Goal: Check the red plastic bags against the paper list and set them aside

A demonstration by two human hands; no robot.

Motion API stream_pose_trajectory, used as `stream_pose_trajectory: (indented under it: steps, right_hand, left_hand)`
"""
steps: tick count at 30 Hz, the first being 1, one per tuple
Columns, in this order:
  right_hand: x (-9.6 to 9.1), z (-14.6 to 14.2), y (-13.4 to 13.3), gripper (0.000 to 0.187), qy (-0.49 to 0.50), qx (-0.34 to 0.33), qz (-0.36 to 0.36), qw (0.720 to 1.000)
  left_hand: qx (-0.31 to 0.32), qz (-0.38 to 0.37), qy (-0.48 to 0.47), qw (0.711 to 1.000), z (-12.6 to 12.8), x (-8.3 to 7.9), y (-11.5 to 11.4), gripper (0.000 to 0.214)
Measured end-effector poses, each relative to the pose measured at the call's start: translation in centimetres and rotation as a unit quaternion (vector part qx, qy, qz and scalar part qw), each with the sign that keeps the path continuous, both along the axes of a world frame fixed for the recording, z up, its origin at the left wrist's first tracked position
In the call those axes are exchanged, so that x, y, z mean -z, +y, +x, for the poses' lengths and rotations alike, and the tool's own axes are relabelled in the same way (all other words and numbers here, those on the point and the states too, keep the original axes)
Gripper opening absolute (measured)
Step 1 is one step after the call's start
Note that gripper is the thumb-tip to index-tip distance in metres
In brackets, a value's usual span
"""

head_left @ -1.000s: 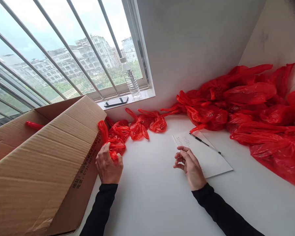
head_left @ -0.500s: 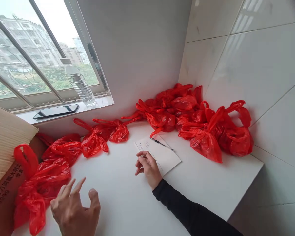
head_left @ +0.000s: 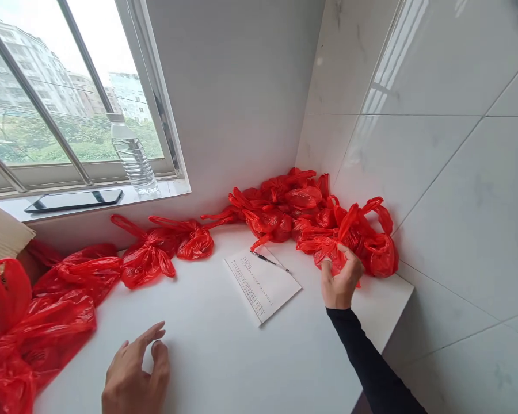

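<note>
Near the surface's [head_left: 207, 328] far right corner, a red bag [head_left: 328, 245] lies just beyond the right hand [head_left: 343, 280], thumb parted, grip unclear; the left hand [head_left: 133, 371], well apart, curls half-open, empty.

Bright daylight enters through the window [head_left: 75, 95], its sky [head_left: 97, 23] nearly white. Bar-shaped glare streaks the wall tiles [head_left: 431, 86], red bags [head_left: 280, 215] gleam, and a dark blur smudges the top right corner.

Bags [head_left: 274, 221]: bright red | worktop [head_left: 224, 356]: white | paper [head_left: 259, 290]: white, dark script rows | tiles, 2 o'clock [head_left: 453, 80]: white, grey-veined | sleeve [head_left: 366, 356]: black
</note>
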State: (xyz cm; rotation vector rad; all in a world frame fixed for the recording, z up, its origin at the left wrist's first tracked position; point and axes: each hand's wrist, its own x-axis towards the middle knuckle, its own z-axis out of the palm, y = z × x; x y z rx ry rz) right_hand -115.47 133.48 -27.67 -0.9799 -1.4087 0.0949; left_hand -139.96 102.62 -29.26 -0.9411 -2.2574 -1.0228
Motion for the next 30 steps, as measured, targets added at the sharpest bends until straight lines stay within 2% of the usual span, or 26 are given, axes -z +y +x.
stream_pose_trajectory:
  steps: [2,5,6,9,11,14,16,17,18,20,22,23,24,25,27,29,30]
  right_hand:
    - [0.4,3.0,2.0,0.054,-0.088,0.038,0.028,0.995]
    - [1.1,5.7,4.7,0.075,-0.160,0.046,-0.036,0.985]
    - [1.2,6.1,5.4,0.076,-0.180,0.035,-0.082,0.980]
    - [0.7,6.2,6.3,0.059,-0.228,-0.010,-0.203,0.952]
    - [-0.8,5.5,5.5,0.050,-0.216,-0.043,-0.222,0.950]
    - [-4.3,3.4,2.1,0.043,-0.144,-0.108,-0.195,0.964]
    - [-6.4,1.4,-0.9,0.037,-0.088,-0.206,-0.176,0.959]
    - [-7.2,0.2,-2.5,0.033,-0.055,-0.262,-0.179,0.947]
    - [-7.8,-1.2,-4.0,0.031,-0.017,-0.322,-0.192,0.927]
    - [-8.2,-3.9,-7.0,0.028,0.066,-0.435,-0.234,0.867]
    - [-7.8,-6.5,-9.8,0.025,0.126,-0.532,-0.280,0.789]
    - [-7.5,-7.6,-11.2,0.024,0.136,-0.573,-0.301,0.750]
    - [-7.1,-8.5,-12.5,0.023,0.129,-0.609,-0.322,0.713]
    - [-6.7,-9.2,-13.6,0.023,0.112,-0.641,-0.340,0.679]
    - [-5.9,-10.1,-15.1,0.030,0.075,-0.683,-0.372,0.624]
    - [-5.1,-10.6,-15.3,0.045,0.077,-0.697,-0.410,0.583]
    - [-4.7,-10.8,-15.1,0.052,0.090,-0.695,-0.426,0.572]
  left_hand:
    - [-0.005,0.005,-0.034,0.999,0.3,0.1,0.0,0.028]
    - [0.000,0.019,-0.054,0.998,0.6,0.2,-0.2,0.026]
    - [0.008,0.029,-0.052,0.998,0.6,0.3,-0.3,0.025]
    - [0.021,0.053,-0.053,0.997,0.9,0.2,-0.7,0.023]
    - [0.031,0.072,-0.075,0.994,1.3,0.0,-0.9,0.022]
    - [0.068,0.130,-0.125,0.981,2.2,-0.5,-0.9,0.015]
    - [0.089,0.187,-0.195,0.959,2.9,-0.9,-0.6,0.011]
    - [0.102,0.219,-0.249,0.938,3.3,-1.2,-0.4,0.011]
    - [0.125,0.248,-0.315,0.908,3.8,-1.5,-0.1,0.014]
    - [0.195,0.299,-0.460,0.813,4.8,-2.1,0.5,0.031]
    - [0.275,0.332,-0.574,0.696,5.5,-2.6,1.1,0.047]
    - [0.300,0.350,-0.605,0.649,5.8,-2.8,1.4,0.051]
    - [0.310,0.370,-0.618,0.620,5.9,-3.0,1.5,0.050]
    - [0.307,0.389,-0.620,0.608,5.8,-3.0,1.6,0.048]
    - [0.279,0.418,-0.612,0.611,5.4,-3.0,1.7,0.039]
    - [0.252,0.429,-0.619,0.608,4.7,-2.8,1.7,0.033]
    - [0.243,0.433,-0.630,0.597,4.3,-2.6,1.7,0.031]
